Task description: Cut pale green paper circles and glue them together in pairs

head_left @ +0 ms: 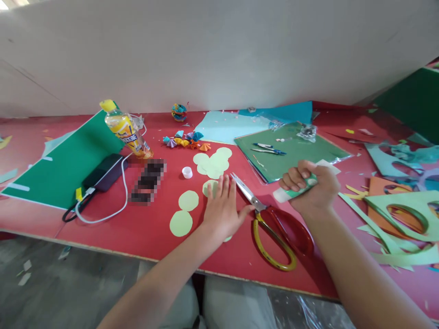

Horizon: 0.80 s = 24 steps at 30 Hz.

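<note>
Red bench point(144, 228) against a plain wall, paper scraps everywhere. Left hand point(222, 210) lies flat, fingers apart, pinning a pale green paper circle point(210, 186): thin, floppy, very light, creases easily, so I'd lift it by the edge. Right hand point(310, 187) is clamped round a glue stick point(284, 194): rigid, white and green, tip bare. Scissors point(274, 224) lie between my hands.
</note>
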### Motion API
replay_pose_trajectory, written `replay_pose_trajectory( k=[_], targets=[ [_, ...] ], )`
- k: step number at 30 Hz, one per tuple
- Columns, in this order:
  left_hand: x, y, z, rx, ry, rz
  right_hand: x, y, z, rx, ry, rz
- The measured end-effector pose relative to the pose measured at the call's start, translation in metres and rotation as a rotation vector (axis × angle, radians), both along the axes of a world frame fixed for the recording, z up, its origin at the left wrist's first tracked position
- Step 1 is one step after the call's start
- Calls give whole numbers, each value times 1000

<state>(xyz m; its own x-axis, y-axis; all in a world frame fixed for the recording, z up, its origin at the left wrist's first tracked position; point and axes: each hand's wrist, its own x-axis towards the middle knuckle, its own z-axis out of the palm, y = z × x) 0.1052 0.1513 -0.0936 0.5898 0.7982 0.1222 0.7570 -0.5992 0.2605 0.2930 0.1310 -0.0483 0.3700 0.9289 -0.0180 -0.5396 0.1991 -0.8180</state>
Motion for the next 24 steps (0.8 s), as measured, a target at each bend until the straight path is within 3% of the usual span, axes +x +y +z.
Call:
replay_pose_trajectory(
  k=[3,5,7,9,14,18,20,24],
  targets=[
    [0,-7,4,-88,-123,-23,-2,0,-2,-12,-30,34],
    [-13,-11,10,-104,-330,5,-5,-1,-4,-2,-62,64],
    [-39,-18,17,-82,-558,70,-13,-4,-7,20,-114,105],
    [-75,-32,21,-72,-629,117,-30,-12,-8,43,-172,174],
    [-159,-68,7,95,-163,61,-95,-40,-12,61,-402,446],
    [-181,-84,-11,214,46,2,-133,-36,-19,41,-580,660],
    [-181,-87,-14,241,65,12,-140,-26,-24,25,-575,650],
    [-177,-89,-14,248,48,51,-142,-11,-31,33,-636,432]
  ],
)
